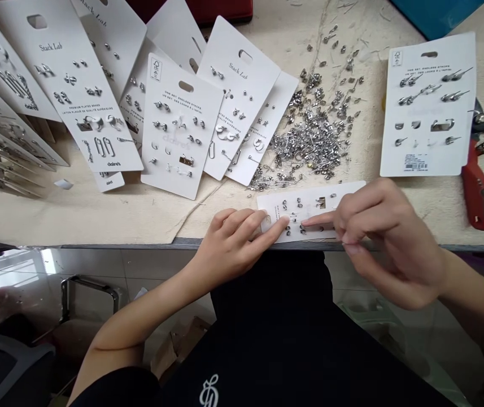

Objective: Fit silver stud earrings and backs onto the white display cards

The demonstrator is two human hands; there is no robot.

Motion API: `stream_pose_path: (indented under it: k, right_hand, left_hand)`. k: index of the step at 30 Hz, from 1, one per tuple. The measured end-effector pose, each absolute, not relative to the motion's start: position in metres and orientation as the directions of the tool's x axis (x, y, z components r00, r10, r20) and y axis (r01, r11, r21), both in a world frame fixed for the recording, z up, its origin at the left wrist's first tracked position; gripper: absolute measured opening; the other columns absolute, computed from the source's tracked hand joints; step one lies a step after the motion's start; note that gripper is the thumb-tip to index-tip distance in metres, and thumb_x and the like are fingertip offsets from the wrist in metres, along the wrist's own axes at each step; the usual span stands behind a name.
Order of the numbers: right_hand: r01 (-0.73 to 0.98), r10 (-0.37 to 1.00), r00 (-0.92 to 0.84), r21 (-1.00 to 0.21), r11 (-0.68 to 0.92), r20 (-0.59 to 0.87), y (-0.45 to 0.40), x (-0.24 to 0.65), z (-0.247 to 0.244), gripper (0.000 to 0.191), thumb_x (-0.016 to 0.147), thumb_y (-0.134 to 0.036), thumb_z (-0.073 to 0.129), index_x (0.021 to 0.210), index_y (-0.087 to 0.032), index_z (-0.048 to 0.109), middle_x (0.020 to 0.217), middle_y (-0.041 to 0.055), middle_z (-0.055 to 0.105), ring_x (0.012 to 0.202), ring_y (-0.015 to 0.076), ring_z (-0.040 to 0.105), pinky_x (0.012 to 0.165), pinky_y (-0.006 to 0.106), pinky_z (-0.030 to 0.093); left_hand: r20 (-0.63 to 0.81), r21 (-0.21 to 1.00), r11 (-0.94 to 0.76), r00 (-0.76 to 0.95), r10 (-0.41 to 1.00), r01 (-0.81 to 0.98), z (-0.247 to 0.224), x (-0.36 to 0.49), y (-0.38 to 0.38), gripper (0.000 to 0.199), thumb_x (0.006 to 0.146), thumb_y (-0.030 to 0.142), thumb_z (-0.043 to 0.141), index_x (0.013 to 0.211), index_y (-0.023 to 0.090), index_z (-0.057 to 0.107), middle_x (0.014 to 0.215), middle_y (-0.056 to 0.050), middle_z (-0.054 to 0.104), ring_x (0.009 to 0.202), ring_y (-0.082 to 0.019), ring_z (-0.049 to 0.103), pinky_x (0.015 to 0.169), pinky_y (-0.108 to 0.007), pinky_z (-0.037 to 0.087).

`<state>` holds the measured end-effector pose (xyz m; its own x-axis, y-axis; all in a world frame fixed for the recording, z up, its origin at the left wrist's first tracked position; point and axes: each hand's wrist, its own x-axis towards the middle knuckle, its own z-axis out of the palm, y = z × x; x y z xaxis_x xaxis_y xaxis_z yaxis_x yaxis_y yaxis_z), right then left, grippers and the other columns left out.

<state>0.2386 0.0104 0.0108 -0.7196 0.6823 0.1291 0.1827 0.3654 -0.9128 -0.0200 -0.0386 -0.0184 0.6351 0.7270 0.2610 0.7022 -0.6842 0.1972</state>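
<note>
A white earring card lies back side up at the table's front edge, small metal earring backs on its posts. My left hand rests on the card's left end and holds it down, one finger stretched to an earring back. From the right, my right hand reaches over the card, its index fingertip touching another earring back. The other fingers of that hand are curled in near the thumb; whatever they may hold is hidden. Just beyond the card spreads a pile of loose earring backs.
Filled earring cards overlap at the left, with a stack of cards at the far left. Another card lies at the right, beside red-handled pliers. Red and teal objects are at the back.
</note>
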Motion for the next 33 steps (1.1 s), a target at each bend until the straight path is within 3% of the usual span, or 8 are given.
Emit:
stream_pose_path:
  k: [5,13,23,28,33]
  right_hand:
    - [0.151,0.681,-0.701,-0.889,0.433,0.212,0.01,0.231,0.006,0.034,0.081,0.004,0.05,0.1,-0.024,0.045,0.086,0.0029,0.048,0.083,0.0175,0.05,0.089,0.041,0.064]
    - [0.156,0.613,-0.753,-0.841,0.518,0.238,0.012,0.225,0.001,0.034,0.083,0.003,0.048,0.104,-0.023,0.039,0.09,0.0046,0.044,0.087,0.0189,0.047,0.069,0.036,0.061]
    - [0.145,0.611,-0.754,-0.847,0.511,0.239,0.012,0.223,-0.003,0.033,0.082,0.003,0.048,0.104,-0.02,0.041,0.089,0.0041,0.039,0.084,0.0176,0.045,0.062,0.03,0.056]
    - [0.156,0.623,-0.743,-0.842,0.517,0.245,0.012,0.223,-0.006,0.033,0.082,0.004,0.05,0.102,-0.022,0.043,0.087,0.0022,0.038,0.082,0.0163,0.047,0.071,0.031,0.061]
    - [0.127,0.595,-0.752,-0.823,0.554,0.284,0.01,0.221,-0.011,0.034,0.084,0.002,0.047,0.108,-0.021,0.042,0.093,0.0044,0.038,0.083,0.0165,0.045,0.061,0.028,0.055]
  left_hand:
    - [0.259,0.197,-0.692,0.644,0.72,0.695,-0.02,-0.021,-0.038,0.036,0.093,0.015,0.057,0.129,0.022,0.064,0.108,-0.009,0.065,0.105,-0.02,0.053,0.095,-0.033,0.035]
    - [0.262,0.191,-0.694,0.645,0.718,0.695,-0.022,-0.022,-0.039,0.038,0.094,0.014,0.058,0.131,0.022,0.061,0.109,-0.008,0.066,0.107,-0.02,0.052,0.096,-0.034,0.036]
    - [0.259,0.181,-0.688,0.641,0.723,0.703,-0.022,-0.02,-0.039,0.035,0.092,0.014,0.061,0.126,0.022,0.064,0.109,-0.007,0.066,0.105,-0.02,0.052,0.097,-0.034,0.035]
    - [0.284,0.172,-0.691,0.637,0.717,0.702,-0.023,-0.019,-0.039,0.03,0.09,0.015,0.063,0.12,0.022,0.066,0.108,-0.007,0.066,0.105,-0.02,0.053,0.097,-0.034,0.035]
    - [0.291,0.162,-0.693,0.636,0.714,0.703,-0.024,-0.019,-0.039,0.031,0.092,0.014,0.061,0.122,0.022,0.064,0.107,-0.007,0.066,0.104,-0.02,0.052,0.096,-0.034,0.035]
